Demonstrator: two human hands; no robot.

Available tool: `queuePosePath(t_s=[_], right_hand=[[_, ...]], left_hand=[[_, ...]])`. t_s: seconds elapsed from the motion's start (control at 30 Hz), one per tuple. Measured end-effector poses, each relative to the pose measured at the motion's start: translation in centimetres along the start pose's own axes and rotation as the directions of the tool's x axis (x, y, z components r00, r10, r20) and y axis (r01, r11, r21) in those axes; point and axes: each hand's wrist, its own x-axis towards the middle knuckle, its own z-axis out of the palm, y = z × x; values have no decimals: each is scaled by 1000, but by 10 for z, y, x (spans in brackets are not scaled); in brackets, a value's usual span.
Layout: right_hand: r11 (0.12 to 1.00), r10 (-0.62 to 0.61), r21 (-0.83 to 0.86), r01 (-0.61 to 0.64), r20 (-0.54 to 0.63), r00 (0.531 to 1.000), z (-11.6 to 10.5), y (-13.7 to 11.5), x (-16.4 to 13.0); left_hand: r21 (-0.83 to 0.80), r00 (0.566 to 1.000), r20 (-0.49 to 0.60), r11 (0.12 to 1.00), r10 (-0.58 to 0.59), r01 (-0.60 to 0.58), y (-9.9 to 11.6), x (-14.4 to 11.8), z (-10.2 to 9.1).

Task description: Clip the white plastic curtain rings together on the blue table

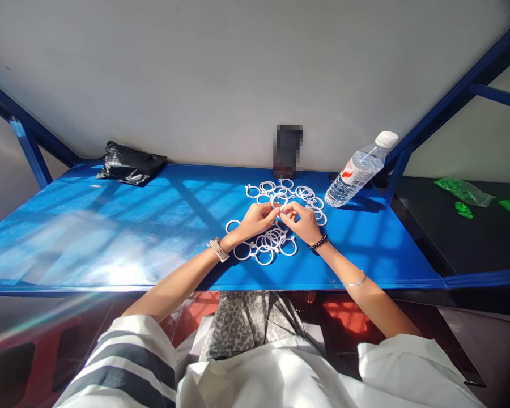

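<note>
A white plastic ring [279,194] stands upright between my hands above the blue table. My left hand [256,219] pinches its lower edge with thumb and forefinger. From the other side, my right hand [301,220] closes its fingertips on the same spot, so the fingertips nearly meet. Several more white rings with small knobs lie around my hands: a near pile [272,243], a far group [264,190], and others [306,195] beyond my right hand. Just what the fingertips cover at the ring's lower edge is hidden.
A clear water bottle [359,170] with a white cap stands at the back right. A blurred dark object [287,150] is at the back wall. At the far left lies a black plastic bag [131,163]. Blue metal bars [446,93] frame the table [165,226]; green pieces [463,209] lie farther right.
</note>
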Motion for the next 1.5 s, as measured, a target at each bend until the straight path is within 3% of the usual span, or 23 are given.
queuePosePath(t_s=[0.33, 0.63, 0.93, 1.13, 1.3, 1.5], right_hand=[[999, -12, -35, 12, -3, 1000, -1, 0, 0], [988, -66, -142, 63, -16, 998, 0, 2, 0], [991, -56, -119, 52, -30, 998, -2, 3, 3], [997, -71, -42, 69, -47, 996, -10, 4, 5], [998, -46, 44, 47, -30, 999, -14, 6, 6], [995, -79, -59, 80, 8, 997, -12, 10, 7]], left_hand=[[-171, 994, 53, 980, -91, 98, -7, 3, -2], [-166, 994, 91, 984, -57, 71, -12, 5, -3], [-205, 996, 87, 978, -25, 42, -19, 7, -2], [-113, 999, 52, 994, -2, 8, -23, 8, -2], [82, 997, -10, 994, 71, -70, -22, 8, -3], [211, 989, 18, 966, 147, -147, -24, 8, -4]])
